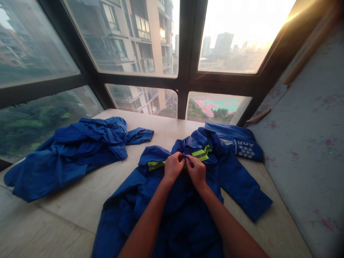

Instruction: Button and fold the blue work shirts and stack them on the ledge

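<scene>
A blue work jacket (156, 193) with yellow-green reflective strips (200, 154) lies front up on the pale sill, its collar toward the window and its sleeves spread to both sides. Over the middle of its chest, my left hand (174, 166) pinches the front edge of the cloth. Close beside it, my right hand (195, 171) pinches the same edge, fingertips nearly meeting those of the left. Whatever fastening may lie between the fingers is too small and covered to make out.
To the left lies a crumpled blue garment (77, 150). A folded blue piece with white "Anji" lettering (247, 141) rests at the right, by the flower-patterned wall (309, 154). Dark-framed windows (185, 53) close off the far side of the stone sill (67, 211).
</scene>
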Demonstrator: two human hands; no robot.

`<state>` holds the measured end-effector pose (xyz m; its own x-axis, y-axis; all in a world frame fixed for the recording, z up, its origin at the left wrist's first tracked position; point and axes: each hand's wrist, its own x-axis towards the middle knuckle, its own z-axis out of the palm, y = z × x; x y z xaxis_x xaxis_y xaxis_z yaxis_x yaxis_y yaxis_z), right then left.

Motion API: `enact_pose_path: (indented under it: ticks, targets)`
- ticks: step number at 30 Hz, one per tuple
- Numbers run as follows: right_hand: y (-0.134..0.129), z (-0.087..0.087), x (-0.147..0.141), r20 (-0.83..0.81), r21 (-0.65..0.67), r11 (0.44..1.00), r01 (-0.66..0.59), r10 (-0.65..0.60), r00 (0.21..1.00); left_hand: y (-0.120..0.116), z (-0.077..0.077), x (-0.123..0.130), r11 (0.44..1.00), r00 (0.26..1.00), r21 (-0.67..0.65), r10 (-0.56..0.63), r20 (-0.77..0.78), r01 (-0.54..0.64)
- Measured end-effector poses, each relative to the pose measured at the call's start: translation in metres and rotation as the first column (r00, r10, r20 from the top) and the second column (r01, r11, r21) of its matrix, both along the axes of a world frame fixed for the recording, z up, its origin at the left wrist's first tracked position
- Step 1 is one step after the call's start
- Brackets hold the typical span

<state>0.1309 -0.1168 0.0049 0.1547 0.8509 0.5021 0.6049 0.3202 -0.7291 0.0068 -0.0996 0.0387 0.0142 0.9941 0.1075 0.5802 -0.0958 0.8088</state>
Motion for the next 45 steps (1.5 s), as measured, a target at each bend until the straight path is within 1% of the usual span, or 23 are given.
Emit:
enact_pose_path:
  ticks: [2,4,7,9,12,15,19,21,23,26,28,30,35,41,45]
  targets:
    - [-0.005,-0.017,0.001,0.022,-0.007,1.000,-0.004,0.004,1.000,-0.002,-0.011,-0.005,0.998,0.996,-0.032,-0.055,0.071,0.057]
    - [-0.011,-0.027,0.005,0.044,-0.017,1.000,-0.013,0.013,0.999,-0.004,-0.023,-0.010,0.992,0.984,-0.065,-0.092,0.154,0.103]
    - [-0.015,-0.032,0.008,0.057,-0.009,0.999,-0.032,0.033,0.998,-0.003,-0.039,-0.013,0.991,0.969,-0.104,-0.061,0.241,0.089]
    - [-0.016,-0.032,0.008,0.063,-0.002,1.000,-0.031,0.031,0.998,-0.002,-0.046,-0.014,0.991,0.959,-0.122,-0.026,0.282,0.063]
    - [-0.017,-0.031,0.007,0.121,-0.023,0.999,-0.025,0.027,0.992,-0.002,-0.048,-0.013,0.988,0.942,-0.138,-0.014,0.337,0.064]
    - [-0.020,-0.032,0.006,0.227,-0.040,0.999,-0.023,0.031,0.973,-0.005,-0.045,-0.014,0.986,0.927,-0.145,-0.021,0.375,0.081]
    - [-0.024,-0.033,0.004,0.352,-0.020,1.000,-0.007,0.014,0.936,-0.008,-0.042,-0.013,0.987,0.922,-0.139,-0.022,0.386,0.082]
    - [-0.025,-0.032,0.003,0.377,-0.018,1.000,-0.015,0.021,0.926,-0.008,-0.043,-0.013,0.989,0.927,-0.127,-0.028,0.375,0.081]
    - [-0.025,-0.030,0.004,0.341,-0.028,0.999,-0.038,0.046,0.939,-0.008,-0.045,-0.012,0.990,0.934,-0.112,-0.036,0.355,0.081]
    - [-0.023,-0.026,0.007,0.156,-0.032,0.992,-0.121,0.124,0.980,-0.007,-0.048,-0.012,0.993,0.947,-0.087,-0.050,0.317,0.081]
    - [-0.022,-0.025,0.010,0.029,-0.027,0.983,-0.179,0.180,0.983,-0.008,-0.051,-0.011,0.995,0.958,-0.069,-0.051,0.283,0.074]
    - [-0.021,-0.024,0.012,-0.027,-0.032,0.978,-0.205,0.204,0.979,-0.009,-0.053,-0.010,0.997,0.969,-0.050,-0.037,0.242,0.051]
    - [-0.022,-0.025,0.013,-0.026,-0.061,0.979,-0.196,0.194,0.981,-0.013,-0.054,-0.006,1.000,0.986,-0.008,-0.012,0.167,0.013]
    - [-0.022,-0.025,0.012,-0.013,-0.080,0.979,-0.186,0.185,0.983,-0.019,-0.051,-0.004,0.999,0.994,0.031,-0.017,0.112,0.014]
    - [-0.021,-0.025,0.012,-0.048,-0.101,0.976,-0.192,0.187,0.981,-0.022,-0.047,-0.001,0.999,0.999,0.035,-0.006,0.052,0.005]
